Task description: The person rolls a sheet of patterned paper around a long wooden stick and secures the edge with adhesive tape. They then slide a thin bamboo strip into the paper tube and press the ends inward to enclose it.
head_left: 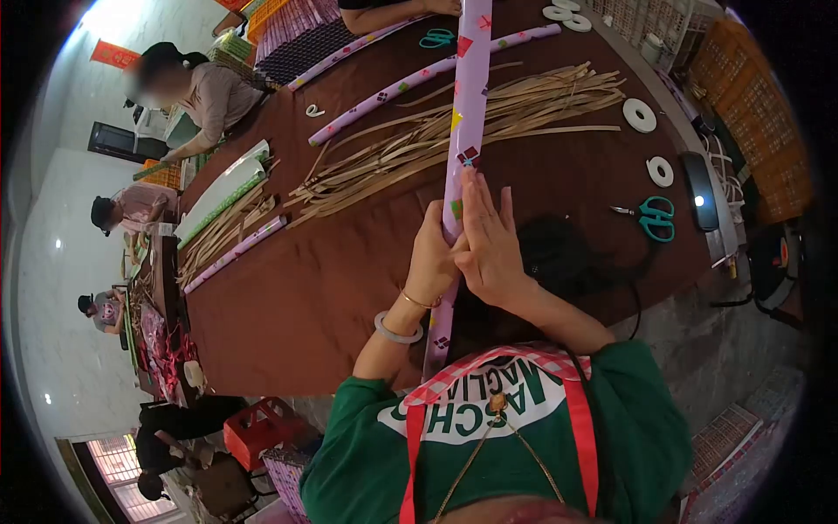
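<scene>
A long lilac roll (471,79) with colourful printed patches stands out in front of me, running from near my chest to the top of the view. My left hand (429,249), with a bangle on its wrist, is closed around its lower part. Against the right side of the roll lies my right hand (494,240), fingers stretched out flat and thumb near the left hand. Beyond it, a bundle of thin tan strips (393,162) is spread over the brown table cover (305,306). Similar lilac rolls (375,103) lie farther back.
Teal scissors (656,218), white tape rolls (639,114) and a dark case with a light (697,192) sit on the right. Another teal scissors (436,38) lies at the back. A person (218,100) leans at the table's left; others work farther off. A red stool (262,430) stands lower left.
</scene>
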`<act>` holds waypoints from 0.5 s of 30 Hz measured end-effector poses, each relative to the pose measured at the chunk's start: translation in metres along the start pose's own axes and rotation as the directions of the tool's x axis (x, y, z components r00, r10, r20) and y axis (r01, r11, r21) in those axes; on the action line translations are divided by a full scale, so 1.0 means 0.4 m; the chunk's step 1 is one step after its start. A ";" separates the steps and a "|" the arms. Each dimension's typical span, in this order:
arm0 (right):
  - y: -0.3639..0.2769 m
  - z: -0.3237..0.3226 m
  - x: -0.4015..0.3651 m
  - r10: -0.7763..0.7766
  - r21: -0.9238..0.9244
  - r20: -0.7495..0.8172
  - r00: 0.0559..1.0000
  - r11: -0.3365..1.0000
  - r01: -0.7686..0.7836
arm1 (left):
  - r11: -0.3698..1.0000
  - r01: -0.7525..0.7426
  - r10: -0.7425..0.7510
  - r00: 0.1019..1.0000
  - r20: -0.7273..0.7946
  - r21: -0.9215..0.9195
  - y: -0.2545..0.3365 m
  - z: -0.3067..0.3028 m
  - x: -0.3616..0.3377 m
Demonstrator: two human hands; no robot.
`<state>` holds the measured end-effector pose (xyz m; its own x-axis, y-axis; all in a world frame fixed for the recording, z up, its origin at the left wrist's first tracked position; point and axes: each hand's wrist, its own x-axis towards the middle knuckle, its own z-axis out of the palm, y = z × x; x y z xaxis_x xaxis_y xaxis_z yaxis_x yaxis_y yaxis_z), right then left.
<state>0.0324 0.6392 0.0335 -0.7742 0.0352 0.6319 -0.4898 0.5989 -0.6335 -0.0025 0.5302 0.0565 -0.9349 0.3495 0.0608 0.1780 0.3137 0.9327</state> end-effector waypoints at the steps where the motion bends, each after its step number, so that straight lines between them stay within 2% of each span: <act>1: 0.000 0.004 -0.006 -0.013 -0.030 -0.016 1.000 0.999 0.013 | 0.998 -0.010 0.009 1.000 0.010 0.056 0.001 0.000 -0.004; 5: 0.007 0.015 -0.018 0.061 0.006 -0.076 0.995 0.998 -0.060 | 0.997 -0.076 0.076 0.997 0.005 0.008 0.001 -0.001 -0.003; 7: 0.047 0.027 -0.035 0.254 0.296 0.086 0.963 0.917 -0.268 | 0.991 0.123 -0.118 0.990 0.079 -0.055 0.032 -0.014 -0.004; 8: 0.055 0.023 -0.034 0.252 0.222 0.028 0.967 0.942 -0.252 | 0.964 0.216 -0.199 0.973 0.115 -0.156 0.056 -0.013 -0.007; 9: 0.056 0.021 -0.030 0.248 0.225 0.024 0.969 0.943 -0.247 | 0.966 0.211 -0.195 0.974 0.113 -0.153 0.057 -0.016 -0.002; 11: 0.040 -0.001 -0.012 0.154 0.141 -0.206 0.966 0.982 -0.126 | 0.956 0.261 -0.246 0.963 0.112 -0.137 0.050 -0.018 0.005; 12: 0.023 -0.015 0.001 0.103 0.027 -0.215 0.971 0.995 -0.100 | 0.956 0.259 -0.244 0.963 0.115 -0.136 0.040 -0.015 0.007; 14: 0.011 -0.023 0.018 -0.003 -0.123 -0.113 0.994 0.992 -0.011 | 0.998 0.050 -0.051 0.999 -0.014 -0.036 -0.004 -0.002 0.013; 15: -0.006 -0.032 0.033 0.017 -0.159 -0.022 1.000 0.987 -0.021 | 0.999 -0.025 0.023 0.999 -0.045 -0.047 -0.028 0.005 0.022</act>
<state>0.0285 0.6485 0.0491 -0.7737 0.0632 0.6304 -0.4037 0.7177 -0.5675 -0.0121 0.5314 0.0458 -0.9435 0.3167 0.0978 0.1865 0.2632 0.9465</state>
